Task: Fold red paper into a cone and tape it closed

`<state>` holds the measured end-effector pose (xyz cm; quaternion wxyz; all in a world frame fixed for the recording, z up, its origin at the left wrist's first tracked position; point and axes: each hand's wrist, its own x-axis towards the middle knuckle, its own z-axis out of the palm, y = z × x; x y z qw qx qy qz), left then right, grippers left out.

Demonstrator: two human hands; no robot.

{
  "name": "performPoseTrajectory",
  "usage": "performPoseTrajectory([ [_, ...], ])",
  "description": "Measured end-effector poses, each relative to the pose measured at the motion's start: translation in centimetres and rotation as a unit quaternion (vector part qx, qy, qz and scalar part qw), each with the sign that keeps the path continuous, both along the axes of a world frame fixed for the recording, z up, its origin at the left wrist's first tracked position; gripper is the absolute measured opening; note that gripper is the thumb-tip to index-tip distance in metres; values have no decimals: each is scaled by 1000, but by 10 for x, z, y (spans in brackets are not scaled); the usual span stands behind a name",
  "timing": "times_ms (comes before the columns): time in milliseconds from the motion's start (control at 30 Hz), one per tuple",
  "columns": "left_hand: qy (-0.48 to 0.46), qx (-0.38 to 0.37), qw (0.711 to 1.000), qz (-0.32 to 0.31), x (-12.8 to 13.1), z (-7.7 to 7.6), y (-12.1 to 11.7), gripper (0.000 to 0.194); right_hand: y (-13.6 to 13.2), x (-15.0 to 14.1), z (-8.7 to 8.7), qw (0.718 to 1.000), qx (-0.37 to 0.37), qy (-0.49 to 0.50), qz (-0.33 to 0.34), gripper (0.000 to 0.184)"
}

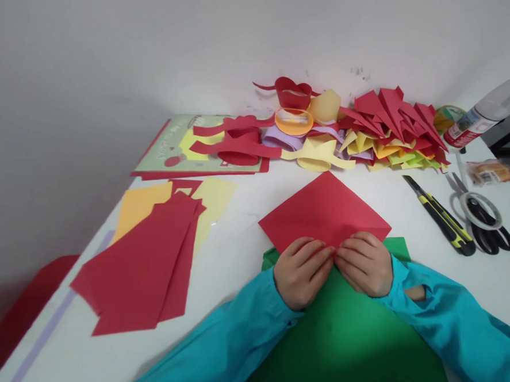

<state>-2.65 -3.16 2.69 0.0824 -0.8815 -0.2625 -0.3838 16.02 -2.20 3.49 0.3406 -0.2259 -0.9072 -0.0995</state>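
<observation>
A red sheet of paper lies cornerwise in front of me, its far point aimed at the wall. My left hand grips its near edge just left of the middle, fingers curled over the paper. Close beside it, my right hand pinches the same edge, and the fingertips of both hands nearly meet. A crease or folded edge at the near side is mostly covered by the fingers. Beneath the hands is a green surface, partly under the red paper.
Red sheets are stacked at left. Behind lie cut paper shapes and a pile of folded red and yellow paper. At right are a utility knife, a tape roll, scissors and a bottle.
</observation>
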Motion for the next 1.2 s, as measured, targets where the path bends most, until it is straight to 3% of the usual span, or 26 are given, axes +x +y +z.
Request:
performPoseTrajectory([
  [367,-23,2,1000,21,-6,-2,4,11,2,4,-2,999,-26,22,-11,10],
  [833,-30,28,997,59,-24,8,18,14,8,14,-1,988,-58,93,-105,12],
  [1200,-36,34,995,88,-34,10,25,18,8,18,-5,985,-64,100,-127,14],
])
